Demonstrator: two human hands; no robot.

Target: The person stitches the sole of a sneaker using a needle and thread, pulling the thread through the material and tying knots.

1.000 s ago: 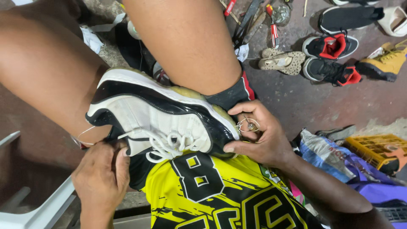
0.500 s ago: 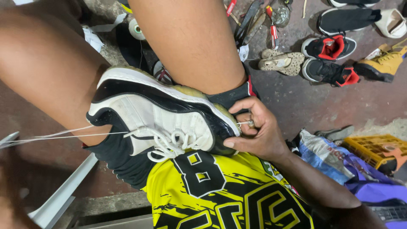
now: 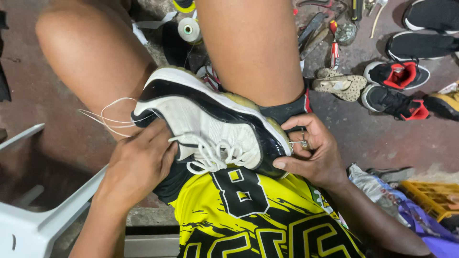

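Observation:
A white and black sneaker point(image 3: 210, 124) lies sideways across my lap, wedged between my bare knees above my yellow and black jersey point(image 3: 248, 215). My left hand point(image 3: 138, 167) grips its toe end, fingers pressed against the white upper. Slack loops of white thread point(image 3: 110, 117) hang out to the left of the toe. My right hand point(image 3: 313, 153) is at the heel end, thumb pressing on the black sole edge, fingers closed on a small metal awl point(image 3: 299, 143) that touches the heel. A spool of thread point(image 3: 189, 29) sits on the floor beyond my knees.
On the floor at right lie several shoes, among them a black and red pair point(image 3: 397, 88) and a tan sandal point(image 3: 339, 85). Hand tools point(image 3: 330, 36) lie near them. A white plastic chair point(image 3: 33, 224) stands lower left, a yellow crate point(image 3: 430, 198) lower right.
My left hand had pulled the thread taut far out to the left; it is now back on the sneaker's toe and the thread hangs slack. My right hand stays at the heel.

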